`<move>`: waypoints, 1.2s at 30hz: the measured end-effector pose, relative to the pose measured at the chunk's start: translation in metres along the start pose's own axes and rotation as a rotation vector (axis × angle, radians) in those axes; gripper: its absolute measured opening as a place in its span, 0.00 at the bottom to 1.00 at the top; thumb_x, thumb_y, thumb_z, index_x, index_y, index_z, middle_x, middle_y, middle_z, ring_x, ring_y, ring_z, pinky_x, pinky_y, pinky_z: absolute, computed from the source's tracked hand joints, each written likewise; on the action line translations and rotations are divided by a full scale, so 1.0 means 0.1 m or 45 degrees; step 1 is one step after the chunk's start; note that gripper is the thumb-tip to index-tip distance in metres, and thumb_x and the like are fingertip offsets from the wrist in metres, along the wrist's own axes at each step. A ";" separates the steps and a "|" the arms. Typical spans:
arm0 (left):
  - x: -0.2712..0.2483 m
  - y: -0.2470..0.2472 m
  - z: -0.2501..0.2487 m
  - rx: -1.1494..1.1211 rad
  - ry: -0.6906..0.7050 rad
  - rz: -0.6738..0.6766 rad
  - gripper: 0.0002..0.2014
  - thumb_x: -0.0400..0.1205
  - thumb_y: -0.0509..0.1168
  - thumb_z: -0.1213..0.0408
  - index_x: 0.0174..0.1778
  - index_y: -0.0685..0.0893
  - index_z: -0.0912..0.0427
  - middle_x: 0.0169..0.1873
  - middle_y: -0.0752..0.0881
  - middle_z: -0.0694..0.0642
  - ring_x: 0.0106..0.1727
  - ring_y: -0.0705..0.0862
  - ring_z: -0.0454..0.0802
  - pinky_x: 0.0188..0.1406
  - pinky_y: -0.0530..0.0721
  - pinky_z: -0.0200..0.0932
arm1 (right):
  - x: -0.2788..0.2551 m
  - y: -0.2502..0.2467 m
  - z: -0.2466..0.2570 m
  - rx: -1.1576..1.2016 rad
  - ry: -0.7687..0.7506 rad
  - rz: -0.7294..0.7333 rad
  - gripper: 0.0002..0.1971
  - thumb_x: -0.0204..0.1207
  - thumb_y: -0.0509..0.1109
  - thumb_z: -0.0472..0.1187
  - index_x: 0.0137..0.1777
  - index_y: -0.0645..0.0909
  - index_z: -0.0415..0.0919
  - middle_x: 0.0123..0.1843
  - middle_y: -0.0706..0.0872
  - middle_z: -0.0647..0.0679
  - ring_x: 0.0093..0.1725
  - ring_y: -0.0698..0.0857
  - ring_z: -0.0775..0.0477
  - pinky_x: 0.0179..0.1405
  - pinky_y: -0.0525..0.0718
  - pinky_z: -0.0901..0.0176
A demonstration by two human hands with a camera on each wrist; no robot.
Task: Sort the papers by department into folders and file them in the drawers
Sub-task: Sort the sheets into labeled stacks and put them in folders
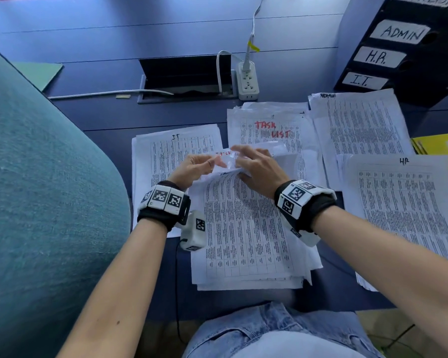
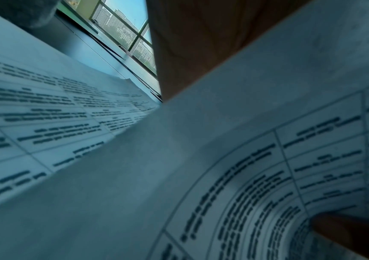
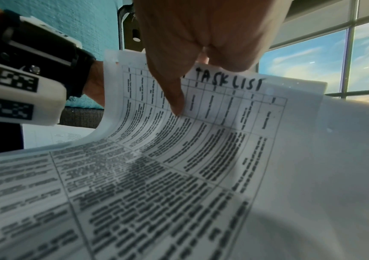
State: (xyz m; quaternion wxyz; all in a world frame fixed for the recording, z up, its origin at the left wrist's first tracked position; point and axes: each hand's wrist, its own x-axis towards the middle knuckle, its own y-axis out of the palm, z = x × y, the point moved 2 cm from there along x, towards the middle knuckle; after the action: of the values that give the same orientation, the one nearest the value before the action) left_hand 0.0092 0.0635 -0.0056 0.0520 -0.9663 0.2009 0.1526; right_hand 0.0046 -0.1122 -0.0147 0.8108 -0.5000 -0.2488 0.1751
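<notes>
A stack of printed table sheets (image 1: 246, 239) lies in front of me on the blue desk (image 1: 109, 117). Both hands are at its far edge, which is curled up. My left hand (image 1: 211, 162) pinches the raised edge of a sheet marked in red. My right hand (image 1: 239, 157) grips the lifted sheets beside it. In the right wrist view its thumb (image 3: 175, 102) presses on a sheet headed TASK LIST (image 3: 228, 82). Sorted piles lie around: IT (image 1: 176, 148), TASK LIST (image 1: 270, 130), ADMIN (image 1: 360, 125), HR (image 1: 404, 202). Black drawers (image 1: 398, 50) labelled ADMIN, H.R., I.T. stand at the back right.
A yellow folder (image 1: 435, 146) lies at the right edge and a green folder (image 1: 40, 73) at the back left. A white power strip (image 1: 247, 81) and cables sit by the open cable hatch (image 1: 186, 78). A teal chair back (image 1: 36, 202) fills the left side.
</notes>
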 end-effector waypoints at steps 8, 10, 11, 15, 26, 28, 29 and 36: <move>0.03 0.05 0.06 0.003 -0.044 -0.170 0.09 0.78 0.65 0.76 0.52 0.84 0.68 0.26 0.88 0.45 0.26 0.84 0.38 0.28 0.82 0.30 | 0.00 0.00 0.07 0.036 -0.076 -0.137 0.05 0.64 0.73 0.31 0.40 0.83 0.34 0.53 0.88 0.39 0.49 0.89 0.42 0.56 0.70 0.57; 0.04 0.08 0.05 -0.049 -0.020 -0.167 0.08 0.78 0.64 0.77 0.50 0.83 0.65 0.27 0.89 0.45 0.28 0.85 0.38 0.28 0.82 0.30 | 0.00 -0.01 0.08 0.043 -0.069 -0.165 0.05 0.65 0.71 0.32 0.41 0.84 0.34 0.51 0.88 0.39 0.47 0.89 0.43 0.54 0.66 0.60; 0.04 0.10 0.03 -0.049 -0.013 -0.158 0.07 0.78 0.64 0.77 0.47 0.83 0.63 0.27 0.88 0.45 0.27 0.85 0.38 0.28 0.82 0.30 | 0.00 -0.02 0.09 0.044 -0.069 -0.168 0.04 0.66 0.70 0.34 0.40 0.84 0.34 0.50 0.88 0.40 0.46 0.89 0.43 0.53 0.66 0.60; 0.06 0.13 0.01 -0.046 0.003 -0.167 0.10 0.79 0.61 0.78 0.35 0.78 0.62 0.22 0.85 0.44 0.23 0.81 0.35 0.25 0.79 0.28 | -0.01 -0.05 0.12 0.066 -0.060 -0.219 0.12 0.71 0.61 0.42 0.37 0.83 0.35 0.51 0.88 0.39 0.45 0.89 0.43 0.52 0.66 0.60; 0.12 0.03 0.07 -0.058 -0.051 -0.452 0.11 0.83 0.59 0.73 0.35 0.72 0.57 0.28 0.76 0.54 0.18 0.75 0.36 0.17 0.72 0.28 | -0.11 -0.07 0.19 0.113 -0.218 -0.375 0.13 0.67 0.72 0.34 0.47 0.71 0.42 0.34 0.87 0.47 0.33 0.85 0.50 0.49 0.65 0.62; 0.10 -0.01 0.11 -0.096 -0.054 -0.488 0.08 0.83 0.58 0.73 0.40 0.75 0.56 0.34 0.79 0.54 0.29 0.80 0.39 0.26 0.78 0.29 | -0.19 -0.06 0.17 0.135 -0.231 -0.338 0.20 0.62 0.77 0.32 0.51 0.72 0.41 0.32 0.87 0.47 0.30 0.85 0.52 0.50 0.65 0.64; 0.10 -0.02 0.14 -0.113 -0.066 -0.482 0.07 0.83 0.58 0.72 0.44 0.77 0.57 0.38 0.81 0.54 0.36 0.81 0.43 0.32 0.81 0.32 | -0.23 -0.04 0.18 0.086 -0.238 -0.285 0.19 0.61 0.79 0.33 0.50 0.77 0.39 0.33 0.88 0.46 0.30 0.85 0.52 0.50 0.68 0.62; -0.05 0.08 0.09 -0.077 -0.028 -0.287 0.09 0.84 0.55 0.73 0.49 0.81 0.60 0.36 0.85 0.49 0.35 0.81 0.40 0.33 0.80 0.30 | -0.28 -0.10 0.14 -0.166 -0.076 -0.199 0.12 0.71 0.64 0.42 0.33 0.82 0.36 0.44 0.87 0.39 0.39 0.87 0.43 0.45 0.76 0.60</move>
State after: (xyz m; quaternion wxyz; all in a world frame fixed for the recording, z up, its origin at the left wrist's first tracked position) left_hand -0.0005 0.0595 -0.0129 0.0416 -0.9821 0.0858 0.1623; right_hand -0.0260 -0.1208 -0.0068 0.7801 -0.5252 -0.3220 0.1095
